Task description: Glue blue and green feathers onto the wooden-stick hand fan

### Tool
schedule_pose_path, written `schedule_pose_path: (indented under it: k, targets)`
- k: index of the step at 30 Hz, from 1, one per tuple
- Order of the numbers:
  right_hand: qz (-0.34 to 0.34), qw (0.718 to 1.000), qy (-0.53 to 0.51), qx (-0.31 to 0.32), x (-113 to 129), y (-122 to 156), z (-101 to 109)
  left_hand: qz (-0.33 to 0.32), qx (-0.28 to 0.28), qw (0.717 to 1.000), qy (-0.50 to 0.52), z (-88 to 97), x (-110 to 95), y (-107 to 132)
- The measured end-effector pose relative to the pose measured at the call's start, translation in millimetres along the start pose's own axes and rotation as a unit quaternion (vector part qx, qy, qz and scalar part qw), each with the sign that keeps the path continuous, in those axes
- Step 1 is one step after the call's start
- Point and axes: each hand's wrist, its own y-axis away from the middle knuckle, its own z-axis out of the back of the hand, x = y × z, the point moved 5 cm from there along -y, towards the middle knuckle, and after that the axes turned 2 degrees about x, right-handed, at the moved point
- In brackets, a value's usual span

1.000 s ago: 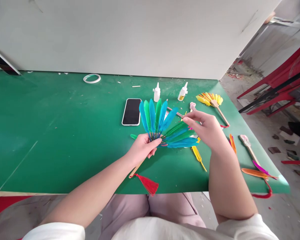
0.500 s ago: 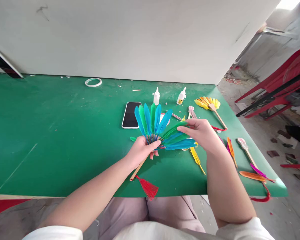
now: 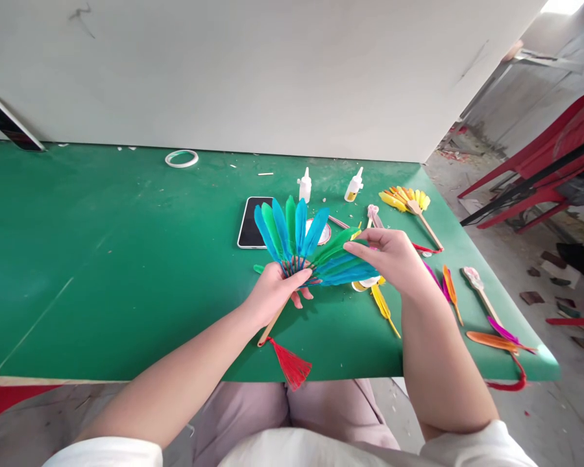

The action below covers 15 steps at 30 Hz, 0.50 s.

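My left hand (image 3: 277, 292) is closed around the top of a feather fan's wooden handle (image 3: 272, 324), its thumb over the quill ends. Blue and green feathers (image 3: 292, 227) spread upward from that grip, and more lean to the right. A red tassel (image 3: 292, 366) hangs from the handle's lower end. My right hand (image 3: 384, 253) pinches a green feather (image 3: 338, 245) on the fan's right side between thumb and fingers. Under the fan lies a dark phone (image 3: 249, 224). A yellow feather (image 3: 384, 310) rests below my right hand.
Two white glue bottles (image 3: 305, 185) (image 3: 354, 185) stand behind the fan. At the right lie a yellow feather fan (image 3: 413, 202), a bare fan handle (image 3: 481, 295) and loose orange feathers (image 3: 491, 341). A tape roll (image 3: 182, 159) is at the back. A red chair (image 3: 545, 155) stands beyond the table.
The fan has tilted slightly, its upper feathers shifting left and its tassel swinging right. My right hand has moved slightly left, still pinching the green feather.
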Motion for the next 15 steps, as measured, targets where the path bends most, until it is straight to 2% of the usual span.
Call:
schedule_pose_path:
  k: [6, 11, 15]
  targets:
    - [-0.016, 0.999, -0.029, 0.029, -5.1, -1.5, -1.7, -0.008, -0.003, 1.000, -0.005, 0.3, -1.5, 0.6]
    - [0.006, 0.996, -0.089, -0.002, -0.5, -3.4, 1.3, -0.010, -0.023, 1.000, 0.005, 3.6, -0.3, -0.2]
    - [0.016, 0.996, -0.089, 0.013, 1.5, -4.2, -5.6, -0.018, -0.041, 0.999, 0.023, 5.7, -1.4, -0.9]
